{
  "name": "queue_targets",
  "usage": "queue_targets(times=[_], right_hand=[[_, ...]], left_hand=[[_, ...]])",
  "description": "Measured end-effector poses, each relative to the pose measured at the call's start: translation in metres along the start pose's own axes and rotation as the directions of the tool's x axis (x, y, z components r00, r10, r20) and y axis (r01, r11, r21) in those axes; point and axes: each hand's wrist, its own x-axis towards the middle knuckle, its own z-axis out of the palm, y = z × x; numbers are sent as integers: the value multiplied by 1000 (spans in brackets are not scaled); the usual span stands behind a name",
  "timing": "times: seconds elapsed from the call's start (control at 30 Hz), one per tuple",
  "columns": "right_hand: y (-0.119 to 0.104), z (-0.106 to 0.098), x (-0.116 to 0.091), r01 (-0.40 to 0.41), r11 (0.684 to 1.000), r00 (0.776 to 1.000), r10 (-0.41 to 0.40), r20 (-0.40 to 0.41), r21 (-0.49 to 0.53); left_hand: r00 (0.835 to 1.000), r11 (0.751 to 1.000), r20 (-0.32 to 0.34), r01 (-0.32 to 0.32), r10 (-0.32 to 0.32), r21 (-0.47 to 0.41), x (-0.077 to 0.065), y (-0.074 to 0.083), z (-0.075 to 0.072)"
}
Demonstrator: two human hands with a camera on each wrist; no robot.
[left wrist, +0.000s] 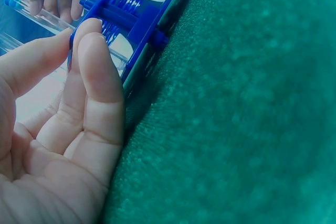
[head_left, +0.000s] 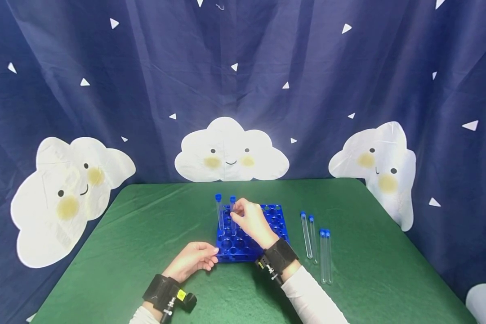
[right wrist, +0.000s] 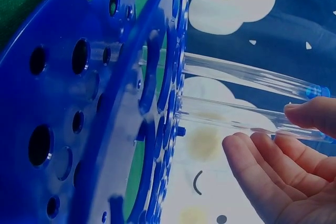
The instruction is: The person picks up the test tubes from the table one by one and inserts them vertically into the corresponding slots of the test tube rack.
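A blue test tube rack [head_left: 239, 257] stands on the table, its top plate full of round holes. My left hand [head_left: 196, 260] pinches the rack's near left corner between thumb and fingers, as the left wrist view shows. Over the rack, my right hand [head_left: 252, 220] holds a clear test tube [right wrist: 231, 114] near its blue cap, thumb on one side and fingers on the other. This tube stands upright in a hole at the rack's left part. Just left of it another blue-capped test tube [head_left: 220, 213] stands in the rack.
Right of the rack several capped test tubes lie on the green table [head_left: 372, 270]: a slightly splayed pair [head_left: 306, 236] and, nearer, a side-by-side pair [head_left: 325, 258]. A dark blue curtain [head_left: 234, 90] with white clouds hangs behind the table.
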Motion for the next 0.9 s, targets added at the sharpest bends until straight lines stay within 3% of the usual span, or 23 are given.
queue_targets(times=[0.57, 0.9], right_hand=[[0, -4, -2, -11, 1000, 1000, 11, 9, -17], [6, -27, -6, -61, 997, 998, 61, -1, -57]], left_hand=[[1000, 1000, -4, 6, -6, 0, 1, -1, 0], [1000, 1000, 7, 3, -3, -5, 0, 0, -1]])
